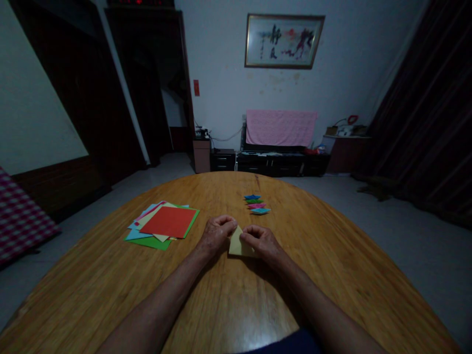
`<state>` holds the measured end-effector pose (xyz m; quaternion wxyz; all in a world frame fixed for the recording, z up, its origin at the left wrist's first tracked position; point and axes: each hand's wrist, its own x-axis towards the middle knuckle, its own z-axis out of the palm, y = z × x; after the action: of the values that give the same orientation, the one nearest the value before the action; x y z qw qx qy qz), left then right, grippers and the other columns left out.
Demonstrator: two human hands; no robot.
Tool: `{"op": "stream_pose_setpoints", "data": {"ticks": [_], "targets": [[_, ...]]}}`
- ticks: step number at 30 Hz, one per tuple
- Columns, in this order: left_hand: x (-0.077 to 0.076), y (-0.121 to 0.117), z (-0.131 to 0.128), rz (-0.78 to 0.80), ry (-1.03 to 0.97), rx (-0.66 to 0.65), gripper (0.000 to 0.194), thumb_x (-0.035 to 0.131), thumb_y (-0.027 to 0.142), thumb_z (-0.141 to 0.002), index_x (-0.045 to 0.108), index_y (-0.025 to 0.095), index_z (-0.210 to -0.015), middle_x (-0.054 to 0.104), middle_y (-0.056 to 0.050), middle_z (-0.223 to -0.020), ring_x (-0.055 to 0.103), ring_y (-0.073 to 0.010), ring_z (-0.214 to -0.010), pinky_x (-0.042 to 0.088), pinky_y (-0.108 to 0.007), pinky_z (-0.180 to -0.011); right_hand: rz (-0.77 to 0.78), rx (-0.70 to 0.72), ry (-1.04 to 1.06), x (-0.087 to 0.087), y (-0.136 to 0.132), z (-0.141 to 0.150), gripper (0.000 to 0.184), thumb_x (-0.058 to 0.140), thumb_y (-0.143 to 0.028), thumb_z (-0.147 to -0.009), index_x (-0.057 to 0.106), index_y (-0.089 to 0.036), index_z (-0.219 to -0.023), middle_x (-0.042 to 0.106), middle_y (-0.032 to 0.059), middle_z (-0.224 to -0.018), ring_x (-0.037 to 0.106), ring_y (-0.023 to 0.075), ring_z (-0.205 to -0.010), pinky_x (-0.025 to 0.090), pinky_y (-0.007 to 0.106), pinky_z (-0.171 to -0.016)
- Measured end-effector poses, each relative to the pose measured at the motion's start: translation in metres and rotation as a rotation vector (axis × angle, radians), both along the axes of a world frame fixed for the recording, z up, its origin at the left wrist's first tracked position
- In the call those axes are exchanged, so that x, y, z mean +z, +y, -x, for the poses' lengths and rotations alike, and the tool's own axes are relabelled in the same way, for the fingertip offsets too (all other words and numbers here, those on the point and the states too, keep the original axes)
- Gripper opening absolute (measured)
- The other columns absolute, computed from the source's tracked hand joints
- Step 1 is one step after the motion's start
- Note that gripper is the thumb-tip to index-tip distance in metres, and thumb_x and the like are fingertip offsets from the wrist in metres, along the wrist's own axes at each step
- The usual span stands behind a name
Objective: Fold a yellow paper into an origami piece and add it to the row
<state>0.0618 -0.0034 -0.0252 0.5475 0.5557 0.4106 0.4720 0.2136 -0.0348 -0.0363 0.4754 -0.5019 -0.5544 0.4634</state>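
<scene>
Sheets (169, 222) lie left of the handheld paper (239, 247), folded boats (256, 206) behind it.

Wooden table (221, 314): one. Hands at its middle: two, being one left hand (217, 232) and one right hand (262, 242). Folded pale yellow paper (239, 247) between them: one. Folded paper boats (260, 211), toward the table's far edge: four, one each of blue, green, pink and light blue. Paper pile (153, 241), toward the left edge: one. Red sheet (169, 221) on top: one; sheets beneath: several, overlapping, exact number indeterminable.
</scene>
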Motion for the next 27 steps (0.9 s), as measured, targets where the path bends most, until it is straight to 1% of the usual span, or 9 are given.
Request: {"op": "stream_pose_setpoints", "data": {"ticks": [3, 6, 9, 12, 15, 17, 19, 23, 27], "targets": [[0.005, -0.004, -0.003, 0.014, -0.05, 0.01, 0.019, 0.063, 0.032, -0.065, 0.056, 0.016, -0.064, 0.047, 0.005, -0.053, 0.04, -0.0065, -0.046, 0.029, -0.02, -0.046, 0.0, -0.012, 0.032, 0.003, -0.002, 0.0, 0.021, 0.066, -0.036, -0.066, 0.059, -0.016, -0.064, 0.052, -0.0018, -0.057, 0.042, 0.0081, -0.051, 0.032, 0.021, -0.048], [0.007, -0.005, -0.002, 0.062, -0.101, -0.048, 0.021, 0.066, 0.033, -0.064, 0.055, 0.015, -0.064, 0.045, 0.005, -0.052, 0.039, -0.0059, -0.045, 0.028, -0.019, -0.045, 0.039, 0.042, 0.104, 0.004, -0.005, 0.0, 0.026, 0.068, -0.041, -0.068, 0.061, -0.016, -0.067, 0.053, -0.0015, -0.058, 0.044, 0.0083, -0.051, 0.032, 0.021, -0.049], [0.008, -0.005, 0.002, 0.123, -0.148, -0.137, 0.021, 0.068, 0.032, -0.064, 0.055, 0.015, -0.066, 0.047, 0.005, -0.054, 0.041, -0.0063, -0.044, 0.031, -0.019, -0.045, 0.132, 0.199, 0.275, 0.005, -0.007, 0.0, 0.034, 0.064, -0.049, -0.073, 0.063, -0.016, -0.077, 0.06, 0.0015, -0.066, 0.052, 0.0107, -0.057, 0.04, 0.023, -0.055], [0.009, -0.006, 0.007, 0.164, -0.208, -0.194, 0.022, 0.069, 0.032, -0.065, 0.055, 0.016, -0.071, 0.048, 0.004, -0.059, 0.043, -0.0064, -0.045, 0.033, -0.019, -0.044, 0.214, 0.403, 0.423, 0.007, -0.011, 0.002, 0.04, 0.061, -0.053, -0.075, 0.065, -0.014, -0.086, 0.065, 0.0066, -0.078, 0.06, 0.0151, -0.069, 0.047, 0.028, -0.07], [0.012, -0.01, 0.008, 0.185, -0.254, -0.247, 0.023, 0.069, 0.033, -0.068, 0.056, 0.017, -0.076, 0.047, 0.005, -0.061, 0.042, -0.0059, -0.043, 0.029, -0.018, -0.039, 0.285, 0.543, 0.504, 0.008, -0.016, 0.003, 0.044, 0.061, -0.052, -0.076, 0.065, -0.014, -0.096, 0.067, 0.0105, -0.092, 0.064, 0.0183, -0.079, 0.047, 0.034, -0.082], [0.013, -0.011, 0.008, 0.175, -0.276, -0.264, 0.022, 0.068, 0.034, -0.069, 0.056, 0.017, -0.077, 0.047, 0.004, -0.061, 0.041, -0.0055, -0.041, 0.028, -0.018, -0.038, 0.32, 0.599, 0.56, 0.007, -0.018, 0.004, 0.046, 0.059, -0.052, -0.077, 0.063, -0.016, -0.105, 0.066, 0.0121, -0.103, 0.064, 0.0197, -0.084, 0.047, 0.037, -0.085], [0.014, -0.012, 0.009, 0.151, -0.292, -0.267, 0.022, 0.068, 0.034, -0.071, 0.057, 0.016, -0.076, 0.048, 0.004, -0.061, 0.041, -0.0051, -0.041, 0.029, -0.018, -0.038, 0.339, 0.623, 0.606, 0.007, -0.02, 0.003, 0.046, 0.059, -0.051, -0.078, 0.061, -0.017, -0.109, 0.064, 0.0122, -0.108, 0.065, 0.0202, -0.085, 0.047, 0.04, -0.086], [0.015, -0.01, 0.009, 0.129, -0.297, -0.282, 0.02, 0.068, 0.032, -0.07, 0.059, 0.014, -0.074, 0.049, 0.003, -0.062, 0.044, -0.0057, -0.044, 0.032, -0.018, -0.04, 0.353, 0.615, 0.629, 0.01, -0.021, 0.001, 0.041, 0.062, -0.046, -0.078, 0.061, -0.017, -0.106, 0.066, 0.0116, -0.103, 0.066, 0.0199, -0.081, 0.049, 0.04, -0.081], [0.015, -0.01, 0.008, 0.129, -0.284, -0.246, 0.022, 0.07, 0.032, -0.067, 0.058, 0.014, -0.07, 0.05, 0.002, -0.062, 0.044, -0.0059, -0.047, 0.034, -0.018, -0.043, 0.363, 0.604, 0.652, 0.011, -0.02, 0.001, 0.039, 0.067, -0.043, -0.075, 0.062, -0.017, -0.105, 0.066, 0.0104, -0.104, 0.066, 0.0192, -0.08, 0.049, 0.041, -0.082]]}}
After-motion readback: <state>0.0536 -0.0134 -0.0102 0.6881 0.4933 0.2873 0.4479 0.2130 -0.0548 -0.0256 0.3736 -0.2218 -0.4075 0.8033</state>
